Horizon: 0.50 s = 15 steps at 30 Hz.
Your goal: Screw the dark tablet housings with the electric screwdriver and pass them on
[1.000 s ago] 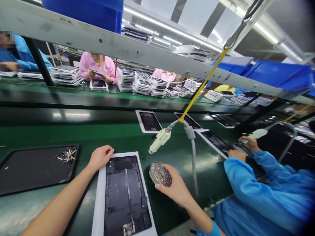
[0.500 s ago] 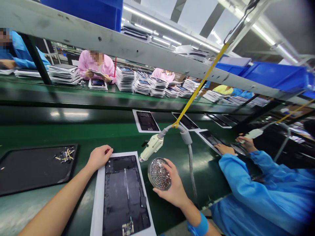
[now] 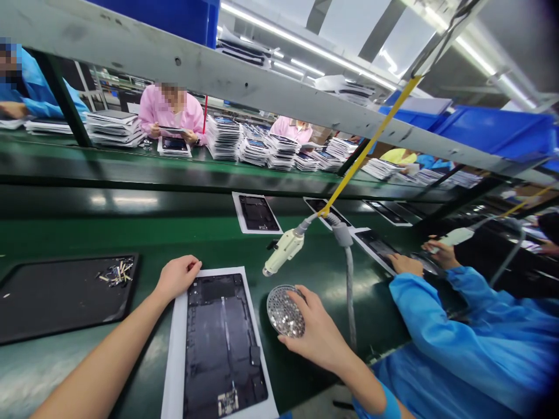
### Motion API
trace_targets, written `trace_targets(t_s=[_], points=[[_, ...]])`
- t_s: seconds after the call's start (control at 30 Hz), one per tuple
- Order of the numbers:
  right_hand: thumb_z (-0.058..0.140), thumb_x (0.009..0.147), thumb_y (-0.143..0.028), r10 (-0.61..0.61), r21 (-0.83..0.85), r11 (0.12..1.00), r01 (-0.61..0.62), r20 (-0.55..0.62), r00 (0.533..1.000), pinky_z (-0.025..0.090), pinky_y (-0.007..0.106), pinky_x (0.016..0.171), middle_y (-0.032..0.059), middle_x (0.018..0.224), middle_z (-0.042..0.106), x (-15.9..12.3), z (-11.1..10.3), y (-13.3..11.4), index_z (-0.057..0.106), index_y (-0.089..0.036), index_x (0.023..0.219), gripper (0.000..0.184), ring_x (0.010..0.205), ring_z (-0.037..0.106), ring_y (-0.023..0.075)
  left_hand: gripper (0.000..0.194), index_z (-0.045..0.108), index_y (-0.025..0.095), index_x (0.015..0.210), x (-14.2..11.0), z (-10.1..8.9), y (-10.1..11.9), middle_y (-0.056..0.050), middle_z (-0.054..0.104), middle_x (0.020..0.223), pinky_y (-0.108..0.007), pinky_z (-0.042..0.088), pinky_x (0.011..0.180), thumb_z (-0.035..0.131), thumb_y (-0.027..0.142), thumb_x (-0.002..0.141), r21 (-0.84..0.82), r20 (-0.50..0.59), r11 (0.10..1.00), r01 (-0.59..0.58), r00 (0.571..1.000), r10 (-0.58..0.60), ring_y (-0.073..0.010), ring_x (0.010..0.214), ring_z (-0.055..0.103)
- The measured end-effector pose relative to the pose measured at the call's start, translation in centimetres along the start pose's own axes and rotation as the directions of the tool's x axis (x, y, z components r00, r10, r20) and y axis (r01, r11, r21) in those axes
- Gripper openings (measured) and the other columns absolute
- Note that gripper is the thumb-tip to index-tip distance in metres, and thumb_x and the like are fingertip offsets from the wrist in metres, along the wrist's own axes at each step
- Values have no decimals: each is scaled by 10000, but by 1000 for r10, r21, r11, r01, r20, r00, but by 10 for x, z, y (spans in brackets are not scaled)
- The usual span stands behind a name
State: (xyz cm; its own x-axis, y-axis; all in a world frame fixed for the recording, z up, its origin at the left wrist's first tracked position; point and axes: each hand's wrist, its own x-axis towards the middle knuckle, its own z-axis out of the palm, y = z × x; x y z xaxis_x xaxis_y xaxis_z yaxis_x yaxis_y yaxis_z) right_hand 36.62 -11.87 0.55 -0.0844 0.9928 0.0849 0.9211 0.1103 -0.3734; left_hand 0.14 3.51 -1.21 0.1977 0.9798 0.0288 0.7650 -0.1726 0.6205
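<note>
A dark tablet back shell (image 3: 220,343) lies on a white sheet (image 3: 174,361) on the green belt in front of me. My left hand (image 3: 177,276) rests curled on the sheet's top left corner, fingers closed against the shell's edge. My right hand (image 3: 317,333) grips a small round dish of shiny screws (image 3: 285,311) just right of the shell. A white electric screwdriver (image 3: 283,251) hangs on a yellow cord (image 3: 371,141) above the dish, untouched.
A black tray (image 3: 56,297) with several small loose parts (image 3: 116,272) sits at the left. More shells on white sheets (image 3: 256,213) lie further along the belt. A person in a blue sleeve (image 3: 454,337) works close at my right. Other people sit behind stacks of tablets (image 3: 223,138).
My right hand has shifted the screw dish slightly, up and left then back down to the right. The hanging screwdriver has swung a little. My left hand has stayed put.
</note>
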Motion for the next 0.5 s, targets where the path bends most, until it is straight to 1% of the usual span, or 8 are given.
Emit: trace_targets(t_s=[0.07, 0.1, 0.17, 0.23, 0.3, 0.37, 0.5], points=[[835, 628, -341, 105, 75, 991, -111, 76, 992, 396, 578, 1220, 189, 1525, 467, -1, -4, -5, 548, -188, 1407, 845, 1443, 461, 408, 335, 711, 223, 853, 1, 0, 0, -24, 750, 826, -297, 384, 669, 462, 430, 940, -2, -2, 1000, -2, 1000, 2, -204, 766, 658], [824, 638, -343, 135, 113, 983, -148, 111, 985, 384, 568, 1230, 184, 1517, 481, -1, -6, -8, 548, -186, 1403, 829, 1439, 472, 392, 331, 710, 225, 853, 1, 1, -1, -22, 747, 821, -296, 383, 668, 464, 427, 941, -4, -3, 1000, -3, 1000, 3, -202, 763, 656], [806, 646, -335, 148, 188, 966, -178, 163, 975, 376, 555, 1236, 176, 1486, 521, -1, -9, -11, 556, -183, 1381, 792, 1414, 506, 369, 327, 709, 228, 848, 0, 1, -1, -19, 741, 810, -294, 381, 665, 465, 425, 943, -7, -8, 1000, -8, 1000, 8, -199, 758, 653], [798, 643, -326, 131, 258, 950, -177, 186, 974, 389, 551, 1223, 169, 1455, 557, -1, -10, -13, 566, -187, 1358, 764, 1376, 543, 358, 326, 707, 231, 838, 0, 1, -2, -16, 736, 797, -292, 380, 663, 467, 424, 944, -8, -15, 1000, -11, 1000, 11, -197, 750, 651], [795, 639, -325, 116, 320, 932, -172, 189, 975, 394, 556, 1212, 168, 1445, 573, -1, -8, -13, 572, -192, 1346, 753, 1355, 561, 358, 325, 706, 231, 833, 0, 2, -2, -14, 733, 791, -292, 379, 661, 469, 423, 945, -5, -22, 1000, -15, 1000, 15, -195, 743, 649], [799, 627, -329, 102, 374, 913, -161, 173, 980, 385, 562, 1214, 173, 1464, 565, -1, -4, -11, 571, -193, 1348, 768, 1373, 549, 369, 324, 707, 229, 836, 0, 2, -3, -16, 736, 794, -292, 377, 658, 472, 423, 945, 0, -20, 1000, -17, 1000, 17, -195, 738, 646], [807, 608, -326, 59, 450, 888, -91, 85, 995, 379, 550, 1224, 176, 1511, 535, -2, 10, -5, 555, -194, 1370, 813, 1428, 506, 380, 320, 705, 224, 851, 0, 1, -2, -20, 747, 810, -293, 379, 660, 464, 413, 945, 12, -6, 1000, -9, 1000, 9, -195, 748, 648]])
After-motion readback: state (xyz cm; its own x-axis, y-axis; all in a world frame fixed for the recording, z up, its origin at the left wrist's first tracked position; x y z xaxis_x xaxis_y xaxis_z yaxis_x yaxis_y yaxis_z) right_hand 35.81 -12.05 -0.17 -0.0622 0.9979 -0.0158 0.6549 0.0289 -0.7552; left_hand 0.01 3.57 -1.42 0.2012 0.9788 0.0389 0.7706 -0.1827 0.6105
